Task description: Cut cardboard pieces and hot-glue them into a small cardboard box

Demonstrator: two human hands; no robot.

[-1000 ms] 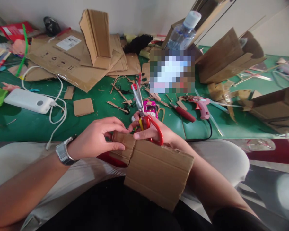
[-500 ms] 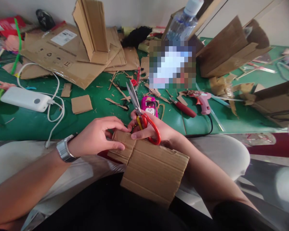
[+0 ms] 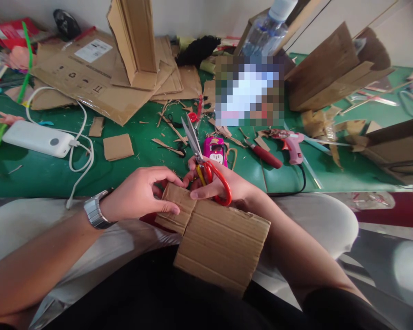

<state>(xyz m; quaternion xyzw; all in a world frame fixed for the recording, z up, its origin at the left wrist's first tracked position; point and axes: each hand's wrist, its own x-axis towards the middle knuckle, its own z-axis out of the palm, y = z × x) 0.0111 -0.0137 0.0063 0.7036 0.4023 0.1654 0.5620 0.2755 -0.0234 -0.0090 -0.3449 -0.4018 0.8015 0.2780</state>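
Above my lap, my left hand (image 3: 137,192) pinches a small rectangle of brown cardboard (image 3: 179,206) between thumb and fingers. This rectangle adjoins the corner of a larger ridged cardboard piece (image 3: 223,247); whether they are one piece or two, I cannot tell. My right hand (image 3: 213,181) is closed round scissors (image 3: 198,156) with red-orange handles, their blades pointing up and away over the table. Its thumb also presses on the upper edge of the cardboard. A yellow strip shows beside the scissors' handle, and what it belongs to is hidden.
On the green table (image 3: 251,176) lie a pink cartoon-faced item (image 3: 215,150), a red-handled tool (image 3: 266,156), a pink glue gun (image 3: 292,146) with a cord, a white power bank (image 3: 37,139) with a cable, and cardboard scraps (image 3: 118,147). Behind stand a water bottle (image 3: 265,36) and cardboard structures (image 3: 323,68).
The view has shifted slightly, so the table things appear a little to the right. Both hands keep the same grip on the cardboard and the scissors.
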